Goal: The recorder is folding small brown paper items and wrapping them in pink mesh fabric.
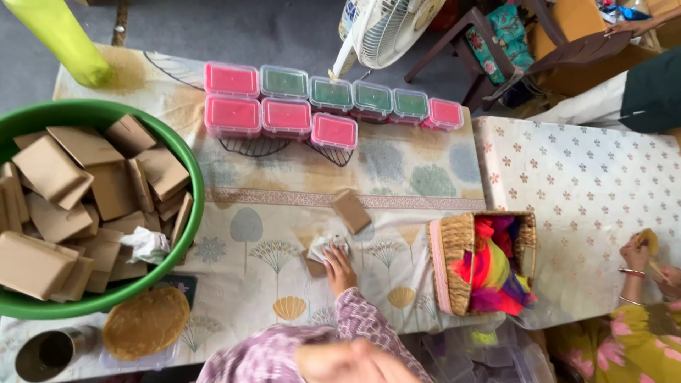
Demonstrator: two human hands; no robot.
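Where printed cloth (pixel 269 213) covers table, hand (pixel 339 273) resting

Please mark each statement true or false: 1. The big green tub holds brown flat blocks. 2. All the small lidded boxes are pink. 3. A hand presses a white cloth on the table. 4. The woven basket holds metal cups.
1. True: the green tub is full of brown blocks.
2. False: the lidded boxes are partly pink, partly green.
3. True: the hand rests on a white cloth.
4. False: the woven basket holds bright multicoloured fabric.
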